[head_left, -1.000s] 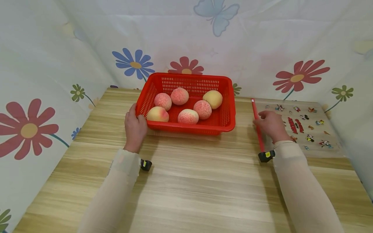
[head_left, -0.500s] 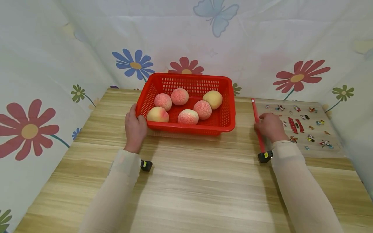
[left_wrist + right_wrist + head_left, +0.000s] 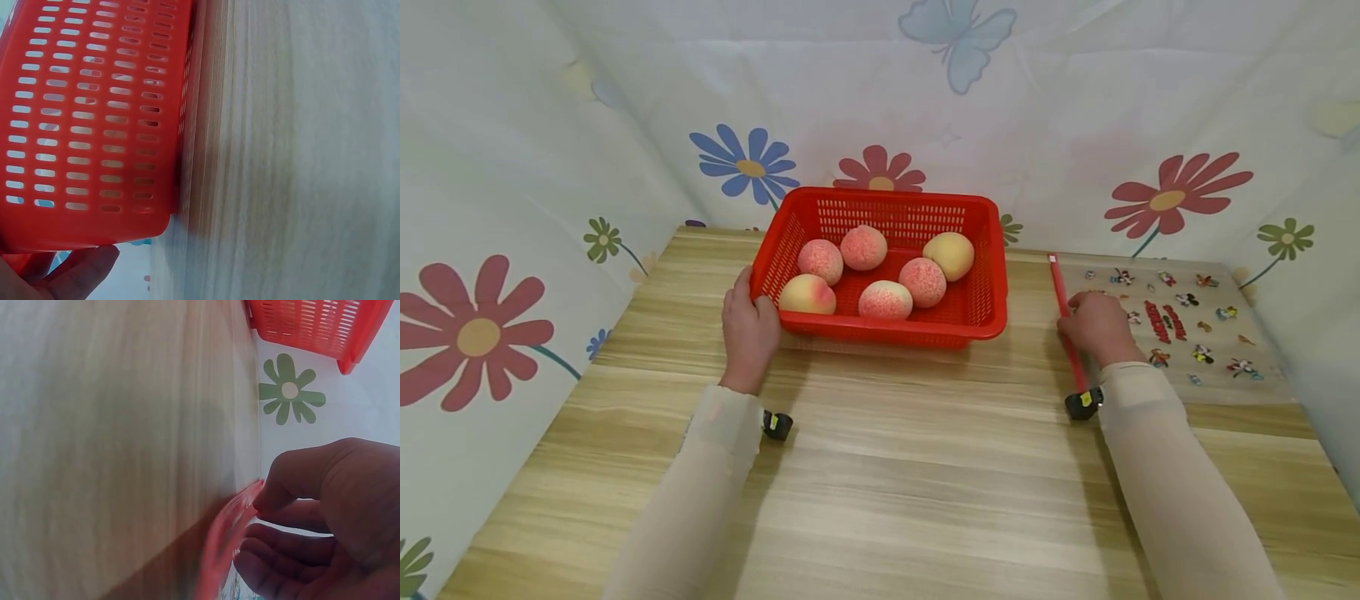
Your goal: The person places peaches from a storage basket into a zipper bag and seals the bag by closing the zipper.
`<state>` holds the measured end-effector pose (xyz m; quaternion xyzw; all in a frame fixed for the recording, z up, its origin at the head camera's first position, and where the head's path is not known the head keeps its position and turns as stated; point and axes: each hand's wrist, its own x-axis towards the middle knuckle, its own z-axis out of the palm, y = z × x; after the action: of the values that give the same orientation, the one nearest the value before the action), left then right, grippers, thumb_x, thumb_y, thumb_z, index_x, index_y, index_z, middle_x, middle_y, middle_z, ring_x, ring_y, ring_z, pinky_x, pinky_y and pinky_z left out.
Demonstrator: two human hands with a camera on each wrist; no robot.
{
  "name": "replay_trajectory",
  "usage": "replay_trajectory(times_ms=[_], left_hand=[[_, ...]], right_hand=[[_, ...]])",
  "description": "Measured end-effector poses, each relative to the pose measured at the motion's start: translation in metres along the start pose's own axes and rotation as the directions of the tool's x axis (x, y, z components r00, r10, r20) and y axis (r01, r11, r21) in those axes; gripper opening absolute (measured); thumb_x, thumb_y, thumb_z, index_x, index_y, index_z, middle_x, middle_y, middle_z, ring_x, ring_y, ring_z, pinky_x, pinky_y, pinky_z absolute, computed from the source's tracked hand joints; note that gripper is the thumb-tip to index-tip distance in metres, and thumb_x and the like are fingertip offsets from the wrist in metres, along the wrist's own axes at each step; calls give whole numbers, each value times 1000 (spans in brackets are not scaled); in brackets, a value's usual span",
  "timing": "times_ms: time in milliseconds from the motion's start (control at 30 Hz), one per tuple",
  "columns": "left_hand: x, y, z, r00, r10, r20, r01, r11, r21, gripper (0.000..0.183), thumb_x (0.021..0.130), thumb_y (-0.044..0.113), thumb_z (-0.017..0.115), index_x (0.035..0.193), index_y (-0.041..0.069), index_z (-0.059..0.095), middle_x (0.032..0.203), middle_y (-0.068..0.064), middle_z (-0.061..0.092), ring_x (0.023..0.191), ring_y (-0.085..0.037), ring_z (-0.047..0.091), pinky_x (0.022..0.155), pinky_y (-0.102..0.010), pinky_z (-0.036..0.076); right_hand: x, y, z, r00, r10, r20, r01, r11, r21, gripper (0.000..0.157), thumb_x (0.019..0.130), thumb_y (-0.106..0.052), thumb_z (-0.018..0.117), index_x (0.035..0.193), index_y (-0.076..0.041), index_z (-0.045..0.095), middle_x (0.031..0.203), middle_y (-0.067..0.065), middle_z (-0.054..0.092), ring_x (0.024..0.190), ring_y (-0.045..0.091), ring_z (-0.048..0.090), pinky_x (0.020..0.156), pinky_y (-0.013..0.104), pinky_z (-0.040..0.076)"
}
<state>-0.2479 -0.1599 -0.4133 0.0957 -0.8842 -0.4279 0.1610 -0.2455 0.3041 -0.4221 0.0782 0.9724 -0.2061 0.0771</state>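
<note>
In the head view a red plastic basket (image 3: pixel 880 331) stands at the back of the table with several peaches (image 3: pixel 865 248) inside. My left hand (image 3: pixel 750 333) grips the basket's left front corner, thumb over the rim. The left wrist view has the slotted basket wall (image 3: pixel 94 112) upright on the table and part of that hand (image 3: pixel 75 275) at its edge. To the right, a see-through zip bag (image 3: pixel 1213 333) with cartoon prints lies flat. My right hand (image 3: pixel 1097 329) pinches its red zip edge (image 3: pixel 219 544), fingers curled. That edge lifts off the table in the right wrist view.
The wooden table (image 3: pixel 910 467) spreads in front of the basket and between both arms. A white curtain (image 3: pixel 1045 125) printed with flowers and a butterfly hangs behind and along both sides. Small black cameras (image 3: pixel 1082 404) sit at both wrists.
My right hand's fingers have drawn together on the bag's red edge, and the hand has shifted slightly. My left hand and the basket stay in place.
</note>
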Motion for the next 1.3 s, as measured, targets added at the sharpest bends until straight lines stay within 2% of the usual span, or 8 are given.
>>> replay_trajectory(times_ms=[133,367,633,733,933,1067,1200,1300], left_hand=[[0,0,0,1000,6,4,-6,1000,3,52,98,19,32,149,8,34,135,-21,49,116,-33,49,105,-50,44],[0,0,0,1000,20,-3,-20,1000,-1,52,98,17,33,148,6,36,133,-22,50,112,-33,50,101,-50,48],[3,1,-3,999,-13,47,14,999,-29,53,97,16,34,150,6,32,139,-21,47,117,-34,52,101,-51,48],[5,2,-6,996,-20,86,23,999,-36,55,97,15,36,151,6,28,144,-20,45,121,-35,51,101,-52,47],[7,6,-11,989,-34,145,35,999,-5,58,97,17,39,152,8,25,142,-22,38,120,-35,48,99,-52,49],[8,9,-12,985,-36,167,29,999,41,61,96,21,42,153,9,23,146,-21,29,124,-37,45,101,-53,47],[9,13,-11,986,-12,164,0,997,77,65,94,23,49,153,9,24,147,-20,28,127,-37,44,100,-55,47],[7,21,-10,990,28,135,-43,993,111,66,92,25,51,151,7,29,145,-21,33,127,-36,40,98,-55,49]], right_hand=[[1,1,0,1000,14,7,-14,1000,3,41,90,-16,58,120,12,58,106,28,63,79,30,61,67,39,52],[3,6,3,998,-21,-57,21,1000,-5,25,88,-13,58,96,9,67,88,22,68,69,26,60,59,35,49],[5,12,4,993,14,-117,-7,998,55,23,89,-16,57,92,4,68,85,19,68,70,26,59,55,31,47],[4,14,4,991,30,-127,-18,995,97,22,89,-16,57,93,3,68,85,17,67,72,26,58,54,28,43],[0,14,0,988,71,-135,-51,988,144,25,90,-16,54,102,2,66,96,19,64,81,29,54,59,31,44],[-3,13,-4,986,46,-161,-22,989,145,27,90,-15,54,106,4,66,97,22,66,80,30,58,58,30,46],[-4,11,-10,985,13,-174,11,990,137,28,90,-14,54,106,5,66,92,23,68,74,28,62,54,27,44],[-4,11,-14,986,-12,-167,32,993,117,28,91,-14,54,106,6,67,92,23,69,74,28,62,54,27,44]])
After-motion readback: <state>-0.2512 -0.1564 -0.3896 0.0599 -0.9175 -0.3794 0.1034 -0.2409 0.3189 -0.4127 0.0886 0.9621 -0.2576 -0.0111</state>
